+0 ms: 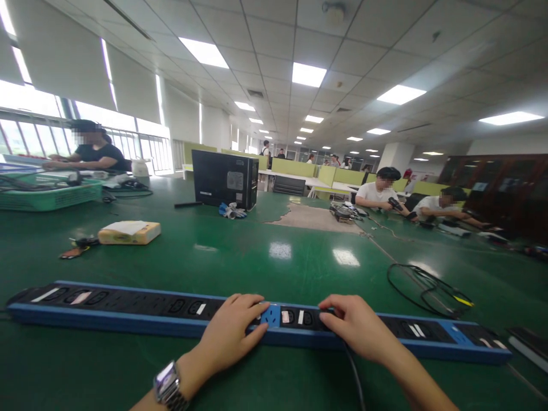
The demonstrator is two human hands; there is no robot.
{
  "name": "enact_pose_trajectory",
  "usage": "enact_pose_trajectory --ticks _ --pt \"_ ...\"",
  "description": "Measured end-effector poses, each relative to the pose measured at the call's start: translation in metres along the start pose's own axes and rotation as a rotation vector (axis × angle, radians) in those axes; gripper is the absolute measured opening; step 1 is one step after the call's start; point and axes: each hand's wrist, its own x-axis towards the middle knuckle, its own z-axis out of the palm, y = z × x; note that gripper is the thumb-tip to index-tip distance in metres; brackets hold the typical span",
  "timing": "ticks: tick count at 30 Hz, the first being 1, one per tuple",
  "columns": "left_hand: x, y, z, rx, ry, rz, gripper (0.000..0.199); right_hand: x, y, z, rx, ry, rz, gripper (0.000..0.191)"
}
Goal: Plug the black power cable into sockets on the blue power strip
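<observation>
A long blue and black power strip lies across the green table in front of me, with several sockets in a row. My left hand, with a watch on its wrist, rests flat on the strip near its middle, fingers close together on the sockets. My right hand lies on the strip a little to the right, its fingers curled over a socket where a black cable leaves toward me. Whether it grips a plug is hidden under the fingers.
A loose black cable coil lies to the right. A yellowish box, a black computer case and a green basket stand farther back. Other people sit at the table's far left and far right.
</observation>
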Motion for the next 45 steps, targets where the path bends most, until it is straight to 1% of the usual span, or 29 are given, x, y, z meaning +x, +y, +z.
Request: enact_pose_trajectory --ticks 3,5,6,8,11,14,19,21,23,27,32,35,39,42,45 --pt "0.0 0.003 0.0 0.013 0.004 0.007 0.039 -0.02 0.057 -0.006 0.045 -0.014 0.054 0.031" --pt "0.0 0.004 0.0 0.017 0.005 0.007 0.039 -0.031 0.088 -0.011 0.117 0.019 0.103 0.036" --pt "0.0 0.004 0.0 0.019 0.007 0.006 0.039 -0.035 0.101 -0.013 0.143 0.06 0.131 0.038" --pt "0.0 0.005 0.0 0.02 0.013 0.007 0.039 -0.04 0.119 -0.014 0.225 0.164 0.186 0.04" --pt "0.0 0.004 0.001 0.02 0.033 0.02 0.039 -0.043 0.131 -0.011 0.347 0.319 0.251 0.038" --pt "0.0 0.003 0.002 0.025 0.051 0.02 0.038 -0.045 0.13 -0.011 0.39 0.389 0.273 0.037" --pt "0.001 0.003 0.002 0.028 0.054 0.02 0.039 -0.047 0.119 -0.02 0.364 0.459 0.274 0.038" --pt "0.002 0.004 0.002 0.033 0.043 0.019 0.039 -0.046 0.114 -0.022 0.339 0.436 0.268 0.038" --pt "0.002 0.004 0.001 0.043 0.029 0.014 0.04 -0.043 0.11 -0.022 0.315 0.379 0.249 0.038" --pt "0.003 0.006 0.001 0.059 0.01 0.0 0.04 -0.032 0.105 -0.016 0.239 0.266 0.211 0.038" --pt "0.003 0.006 0.003 0.057 0.031 0.005 0.04 -0.016 0.1 -0.013 0.194 0.259 0.203 0.039" --pt "0.002 0.005 0.004 0.051 0.053 0.011 0.04 -0.009 0.087 -0.009 0.204 0.221 0.154 0.038" --pt "0.003 0.004 0.005 0.056 0.059 0.006 0.039 0.003 0.061 0.01 0.169 0.144 0.095 0.031" --pt "0.003 0.004 0.005 0.05 0.072 0.012 0.039 0.01 0.045 0.022 0.092 0.143 0.103 0.028" --pt "0.003 0.003 0.006 0.053 0.073 0.012 0.039 0.014 0.035 0.023 -0.013 0.155 0.14 0.024"
